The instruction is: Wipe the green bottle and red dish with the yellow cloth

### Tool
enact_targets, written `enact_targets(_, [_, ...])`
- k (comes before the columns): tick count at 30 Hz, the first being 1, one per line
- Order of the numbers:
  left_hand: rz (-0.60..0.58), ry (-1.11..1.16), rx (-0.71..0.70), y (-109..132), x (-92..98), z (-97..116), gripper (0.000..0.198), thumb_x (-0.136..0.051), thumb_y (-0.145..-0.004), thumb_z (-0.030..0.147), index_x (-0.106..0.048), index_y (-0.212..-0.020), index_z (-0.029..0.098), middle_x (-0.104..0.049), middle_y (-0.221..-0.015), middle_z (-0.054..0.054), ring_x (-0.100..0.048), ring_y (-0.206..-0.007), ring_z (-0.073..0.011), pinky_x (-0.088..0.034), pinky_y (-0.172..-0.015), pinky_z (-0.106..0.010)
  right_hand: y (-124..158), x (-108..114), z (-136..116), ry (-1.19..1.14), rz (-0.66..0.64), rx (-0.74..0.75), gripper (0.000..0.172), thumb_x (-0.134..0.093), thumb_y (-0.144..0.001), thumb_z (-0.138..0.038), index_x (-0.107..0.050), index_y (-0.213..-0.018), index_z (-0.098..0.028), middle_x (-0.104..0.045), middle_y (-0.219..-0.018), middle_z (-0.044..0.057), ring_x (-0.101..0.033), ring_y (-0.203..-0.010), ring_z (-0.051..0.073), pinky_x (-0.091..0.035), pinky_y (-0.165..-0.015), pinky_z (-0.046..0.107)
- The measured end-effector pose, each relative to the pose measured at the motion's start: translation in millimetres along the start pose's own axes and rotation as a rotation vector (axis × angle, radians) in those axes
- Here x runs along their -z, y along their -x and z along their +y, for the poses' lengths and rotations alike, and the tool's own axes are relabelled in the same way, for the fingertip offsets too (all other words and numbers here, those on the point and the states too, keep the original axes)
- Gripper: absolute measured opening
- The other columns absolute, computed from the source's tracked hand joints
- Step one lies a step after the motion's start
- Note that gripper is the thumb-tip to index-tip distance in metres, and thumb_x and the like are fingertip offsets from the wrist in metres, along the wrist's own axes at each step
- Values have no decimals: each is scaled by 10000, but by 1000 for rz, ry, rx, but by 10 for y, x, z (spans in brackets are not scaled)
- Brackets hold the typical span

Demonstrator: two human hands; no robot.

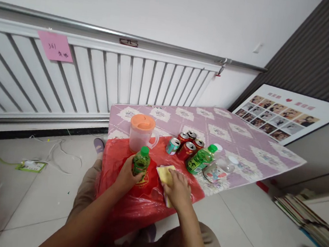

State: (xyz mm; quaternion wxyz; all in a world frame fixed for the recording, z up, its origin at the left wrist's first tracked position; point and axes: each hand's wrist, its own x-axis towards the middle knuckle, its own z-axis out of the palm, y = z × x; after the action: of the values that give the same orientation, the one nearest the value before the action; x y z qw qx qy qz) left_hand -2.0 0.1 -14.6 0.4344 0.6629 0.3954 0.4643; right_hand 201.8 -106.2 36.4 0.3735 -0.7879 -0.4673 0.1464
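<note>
My left hand (pixel 125 176) is wrapped round an upright green bottle (pixel 141 163) with a green cap, standing on a red plastic sheet (pixel 140 200). My right hand (pixel 177 189) lies on a yellow cloth (pixel 165 174) on the same sheet, fingers curled over it. Just behind the bottle stands a translucent pitcher (pixel 141 133) with an orange lid. To the right are several red and teal cans (pixel 187 144), a second green bottle (pixel 201 158) lying tilted, and two clear bottles (pixel 219 167) on their sides.
The low table (pixel 240 138) has a purple patterned cover and stands against a white radiator (pixel 68 81). A photo board (pixel 284 115) leans at the right. Books (pixel 305 217) lie on the floor at right, cables and a card (pixel 32 165) at left.
</note>
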Motion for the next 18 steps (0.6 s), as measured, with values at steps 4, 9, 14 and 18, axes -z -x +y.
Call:
enact_targets(4, [-3,3,-3,1,6,33,728,-762,-701,196,-446,-1356,183,-604,-1305,-128,-609,-1222,-277,-477,-1081,-480,96,-133,1,504,-189,-44,721,-763,-762,-298,-510,-1435,-260,-443,-1551,152,-339,-1430,398,-345,-1040,676])
enact_targets(9, [-6,-20,16,0,20,67,731,-764,-697,172,-444,-1354,185,-609,-1297,-126,-623,-1188,-267,-491,-1061,-470,98,-190,98,400,-145,-76,670,-748,-768,-240,-548,-1407,-274,-455,-1540,158,-381,-1401,419,-358,-1019,691])
enact_targets(14, [-9,-25,10,-3,23,69,726,-768,-696,186,-447,-1347,184,-606,-1290,-123,-619,-1191,-270,-482,-1068,-479,-11,-147,259,194,-61,-60,529,-642,-753,-144,-664,-1279,-197,-589,-1419,159,-537,-1297,343,-407,-1078,522])
enact_targets(18, [8,-7,6,-4,4,55,722,-770,-679,164,-468,-1335,190,-625,-1255,-107,-614,-1198,-272,-467,-1082,-477,-113,60,437,-2,58,-100,460,-617,-724,-248,-708,-1170,-180,-726,-1199,118,-673,-1116,292,-498,-1008,422])
